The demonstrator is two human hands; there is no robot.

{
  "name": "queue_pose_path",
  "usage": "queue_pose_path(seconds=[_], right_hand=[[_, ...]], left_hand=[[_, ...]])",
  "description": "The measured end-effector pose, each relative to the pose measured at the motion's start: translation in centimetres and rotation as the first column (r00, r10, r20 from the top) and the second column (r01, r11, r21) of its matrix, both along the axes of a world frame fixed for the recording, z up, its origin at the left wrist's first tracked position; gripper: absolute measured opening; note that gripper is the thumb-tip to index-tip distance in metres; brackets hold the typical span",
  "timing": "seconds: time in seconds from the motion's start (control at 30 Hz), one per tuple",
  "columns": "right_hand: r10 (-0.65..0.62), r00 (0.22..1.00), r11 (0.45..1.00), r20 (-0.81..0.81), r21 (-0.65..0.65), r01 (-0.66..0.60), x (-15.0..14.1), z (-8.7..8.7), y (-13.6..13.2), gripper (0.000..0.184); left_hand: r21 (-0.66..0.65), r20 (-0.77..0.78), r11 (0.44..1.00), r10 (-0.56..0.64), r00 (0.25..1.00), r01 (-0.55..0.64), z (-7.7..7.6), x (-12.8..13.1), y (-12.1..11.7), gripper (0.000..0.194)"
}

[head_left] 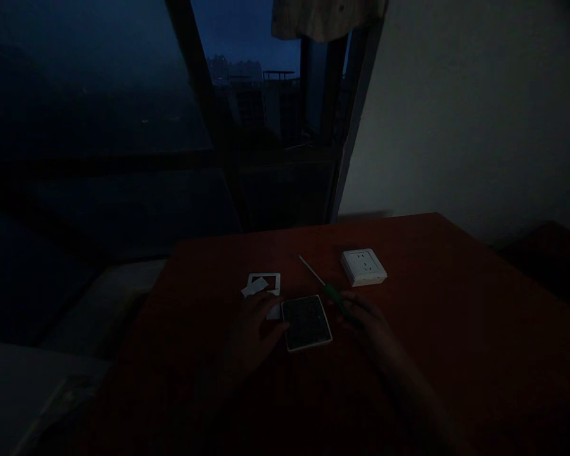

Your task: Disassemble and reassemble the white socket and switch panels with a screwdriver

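Note:
A screwdriver (331, 291) with a green handle is gripped in my right hand (367, 316). Its thin shaft points away and to the left, between two white pieces. My left hand (256, 326) has its thumb and fingers apart, with the thumb at the left edge of a square panel (306, 323). That panel has a white rim and a dark inside, and it lies flat on the table. Partly under my left fingers is a white frame (274, 277) with a rectangular opening. On this frame rests a small white piece (255, 287). Dim light hides finer detail.
The reddish-brown table (432, 272) carries everything. A white wall socket (363, 266) on a box-like base sits right of the screwdriver tip. Behind the table are a dark-framed window (285, 158) and a pale wall (465, 114). A short curtain (325, 19) hangs above.

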State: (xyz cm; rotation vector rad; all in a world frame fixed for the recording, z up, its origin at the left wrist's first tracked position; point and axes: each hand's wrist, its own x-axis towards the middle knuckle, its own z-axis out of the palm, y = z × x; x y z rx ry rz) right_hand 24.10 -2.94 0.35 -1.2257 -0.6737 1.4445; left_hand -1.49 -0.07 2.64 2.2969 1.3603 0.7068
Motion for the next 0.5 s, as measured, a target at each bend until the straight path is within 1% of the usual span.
queue_pose_path(seconds=[0.07,0.1,0.13,0.17,0.2,0.23,0.27,0.3,0.37,0.43,0.5], right_hand=[[0.002,0.991,0.999,0.131,0.044,-0.008,0.8,1.3,0.1,0.030],[0.010,0.970,0.997,0.244,0.073,-0.029,1.3,2.3,0.1,0.030],[0.040,0.917,0.991,0.397,0.099,-0.086,1.9,3.6,0.1,0.029],[0.034,0.829,0.983,0.558,0.131,-0.128,2.4,5.0,0.2,0.026],[0.025,0.725,0.973,0.689,0.150,-0.176,2.8,6.5,0.3,0.025],[0.014,0.626,0.962,0.779,0.161,-0.221,3.2,8.1,0.3,0.023],[0.017,0.544,0.948,0.839,0.159,-0.275,3.4,9.6,0.4,0.022],[0.008,0.491,0.930,0.871,0.174,-0.325,3.5,11.0,0.5,0.021],[-0.013,0.428,0.885,0.904,0.210,-0.417,3.4,13.3,0.7,0.021],[-0.032,0.368,0.851,0.929,0.218,-0.477,2.9,14.8,1.0,0.019],[-0.042,0.321,0.825,0.946,0.214,-0.523,2.2,15.6,1.2,0.016]], left_hand=[[-0.034,-0.017,0.999,-0.029,0.999,0.028,-0.2,-0.1,-0.2,0.052],[-0.060,-0.030,0.997,-0.041,0.999,0.040,-0.4,-0.1,-0.2,0.060],[-0.088,-0.048,0.995,-0.058,0.997,0.054,-0.6,0.0,-0.2,0.068],[-0.113,-0.065,0.991,-0.076,0.995,0.068,-0.9,0.1,-0.2,0.076],[-0.132,-0.079,0.988,-0.094,0.992,0.083,-1.1,0.2,-0.2,0.081],[-0.146,-0.086,0.984,-0.111,0.990,0.098,-1.3,0.3,-0.2,0.085],[-0.155,-0.086,0.982,-0.126,0.988,0.111,-1.5,0.4,-0.2,0.088],[-0.161,-0.080,0.979,-0.136,0.987,0.122,-1.7,0.5,-0.2,0.089],[-0.166,-0.064,0.978,-0.141,0.988,0.128,-1.8,0.6,-0.3,0.087],[-0.169,-0.054,0.979,-0.129,0.990,0.118,-1.8,0.7,-0.4,0.085],[-0.176,-0.045,0.978,-0.121,0.992,0.111,-1.8,0.8,-0.5,0.083]])
